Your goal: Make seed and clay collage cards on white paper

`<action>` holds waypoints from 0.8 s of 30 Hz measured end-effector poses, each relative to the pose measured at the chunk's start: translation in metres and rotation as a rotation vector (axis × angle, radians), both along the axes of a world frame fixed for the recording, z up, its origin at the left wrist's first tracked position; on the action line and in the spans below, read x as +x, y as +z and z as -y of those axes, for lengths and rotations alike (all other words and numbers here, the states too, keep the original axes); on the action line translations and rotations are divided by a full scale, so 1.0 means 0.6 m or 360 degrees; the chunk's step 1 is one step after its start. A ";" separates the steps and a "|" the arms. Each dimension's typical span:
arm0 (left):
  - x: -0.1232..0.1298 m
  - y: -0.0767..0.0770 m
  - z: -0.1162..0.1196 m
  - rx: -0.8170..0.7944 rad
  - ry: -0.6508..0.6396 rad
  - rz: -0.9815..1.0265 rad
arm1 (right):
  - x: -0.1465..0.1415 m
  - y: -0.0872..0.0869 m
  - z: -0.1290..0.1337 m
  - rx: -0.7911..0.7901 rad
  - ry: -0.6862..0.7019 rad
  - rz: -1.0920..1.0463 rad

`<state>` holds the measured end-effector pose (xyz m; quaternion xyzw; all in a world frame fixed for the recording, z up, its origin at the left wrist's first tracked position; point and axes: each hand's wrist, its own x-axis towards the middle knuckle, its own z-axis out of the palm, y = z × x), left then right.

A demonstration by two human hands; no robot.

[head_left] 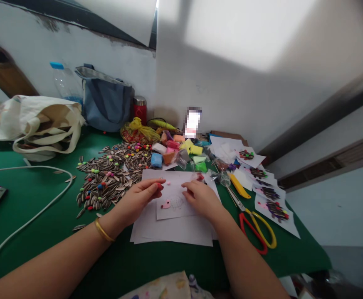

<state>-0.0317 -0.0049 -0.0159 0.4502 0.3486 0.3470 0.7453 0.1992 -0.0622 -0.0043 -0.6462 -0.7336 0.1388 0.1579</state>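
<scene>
One left hand (139,200) pinching perhaps red clay (159,186), right hand (202,200) apart, paper (181,233) between

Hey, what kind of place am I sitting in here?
Probably a craft table set against a wall in a room: sunflower seeds lie heaped beside packets of coloured clay, and scissors rest near cards decorated with seeds.

Smooth matt paper (181,233), shiny metal scissor blades (236,199).
</scene>
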 end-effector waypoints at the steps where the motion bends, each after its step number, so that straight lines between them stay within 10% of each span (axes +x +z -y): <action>1: 0.001 0.002 0.001 0.0007 -0.0017 -0.0014 | -0.005 0.002 0.001 0.0060 0.0026 -0.0083; 9: 0.007 0.010 0.018 0.0242 -0.0121 -0.0001 | -0.080 0.015 0.025 0.0380 0.0302 -0.0741; 24: 0.002 0.015 0.021 0.0928 0.0007 -0.0562 | -0.089 0.000 0.023 0.0449 0.0079 -0.0720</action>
